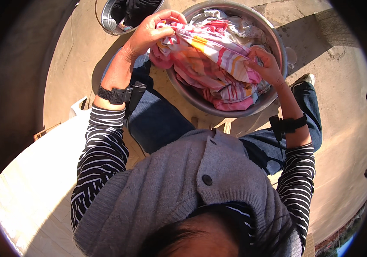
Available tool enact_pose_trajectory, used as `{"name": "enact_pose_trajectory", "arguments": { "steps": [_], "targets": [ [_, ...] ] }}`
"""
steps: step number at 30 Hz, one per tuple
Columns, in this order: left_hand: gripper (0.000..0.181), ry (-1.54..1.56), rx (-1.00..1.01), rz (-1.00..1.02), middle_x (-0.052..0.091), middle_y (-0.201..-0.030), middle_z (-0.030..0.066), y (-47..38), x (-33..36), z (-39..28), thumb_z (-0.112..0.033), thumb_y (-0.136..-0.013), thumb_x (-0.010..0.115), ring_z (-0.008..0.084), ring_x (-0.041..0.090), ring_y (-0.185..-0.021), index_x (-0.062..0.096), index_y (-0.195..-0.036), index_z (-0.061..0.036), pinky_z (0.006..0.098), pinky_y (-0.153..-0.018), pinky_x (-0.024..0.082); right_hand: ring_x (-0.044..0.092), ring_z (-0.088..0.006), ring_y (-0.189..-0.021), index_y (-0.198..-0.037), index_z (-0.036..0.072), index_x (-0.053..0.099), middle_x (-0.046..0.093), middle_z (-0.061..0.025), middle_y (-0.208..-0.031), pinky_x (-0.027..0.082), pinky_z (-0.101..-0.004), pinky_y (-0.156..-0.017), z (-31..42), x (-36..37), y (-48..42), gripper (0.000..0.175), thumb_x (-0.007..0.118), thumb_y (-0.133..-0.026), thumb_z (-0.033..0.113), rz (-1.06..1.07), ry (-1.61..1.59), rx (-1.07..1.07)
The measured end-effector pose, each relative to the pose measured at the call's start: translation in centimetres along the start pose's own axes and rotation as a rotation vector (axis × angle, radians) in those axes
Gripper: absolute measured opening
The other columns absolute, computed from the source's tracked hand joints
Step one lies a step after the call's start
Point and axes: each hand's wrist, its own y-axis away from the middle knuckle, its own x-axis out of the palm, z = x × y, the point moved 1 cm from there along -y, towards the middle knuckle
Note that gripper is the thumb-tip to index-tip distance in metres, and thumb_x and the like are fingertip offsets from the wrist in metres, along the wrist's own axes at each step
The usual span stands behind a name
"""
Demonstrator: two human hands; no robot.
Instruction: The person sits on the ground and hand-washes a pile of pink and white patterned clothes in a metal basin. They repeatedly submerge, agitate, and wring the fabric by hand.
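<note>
A large round metal basin (227,113) lies on the ground before me, heaped with cloth. My left hand (153,31) pinches one end of a pink, white and yellow striped cloth (214,48), beyond the basin's left side. With thumb and fingers my right hand (265,64) grips the same cloth near the basin's right rim, so a length of it stretches between both hands. Part of the fabric hangs over the left rim. Behind it in the basin lies a whitish cloth with a lacy edge (243,27). The lower folds hide the basin's bottom.
At the upper left stands a metal bucket (109,19) holding dark cloth (135,11). A clear round object (290,56) lies beside the basin's right rim. My knees are either side of the basin's near edge. A pale surface (42,167) spreads at the lower left.
</note>
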Motion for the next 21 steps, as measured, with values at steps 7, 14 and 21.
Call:
{"name": "enact_pose_trajectory", "arguments": {
  "steps": [7, 14, 21],
  "targets": [
    [0.022, -0.690, 0.169, -0.059, 0.062, -0.077, 0.0022, -3.4, -1.6, -0.7, -0.017, -0.086, 0.054, 0.0075, 0.056, -0.066, 0.063, -0.098, -0.0015, 0.0242, -0.064, 0.050, 0.047, -0.0089, -0.075, -0.078, 0.002, 0.052, 0.049, -0.0013, -0.084, 0.037, -0.0213, -0.070, 6.4, -4.0, 1.0, 0.012, 0.063, -0.081, 0.001, -0.080, -0.228, 0.007],
    [0.019, -0.566, 0.485, -0.182, 0.062, -0.082, 0.0036, -4.1, 0.7, -6.2, -0.016, -0.087, 0.057, 0.0097, 0.058, -0.072, 0.061, -0.099, -0.0012, 0.0251, -0.068, 0.050, 0.044, -0.0123, -0.088, -0.082, 0.005, 0.044, 0.051, -0.0062, -0.093, 0.033, -0.0258, -0.085, 14.5, -8.2, 1.9, 0.006, 0.050, -0.082, 0.003, -0.266, -0.370, -0.238],
    [0.018, 0.246, 0.410, -0.114, 0.062, -0.086, 0.0050, -6.3, 6.3, -4.3, -0.014, -0.088, 0.060, 0.0120, 0.060, -0.078, 0.058, -0.100, -0.0009, 0.0259, -0.072, 0.050, 0.048, -0.0044, -0.084, -0.110, 0.001, 0.053, 0.054, 0.0021, -0.091, 0.039, -0.0196, -0.076, 6.1, -6.1, 3.3, 0.025, 0.058, -0.092, 0.016, -0.045, -0.224, 0.249]
  ]
}}
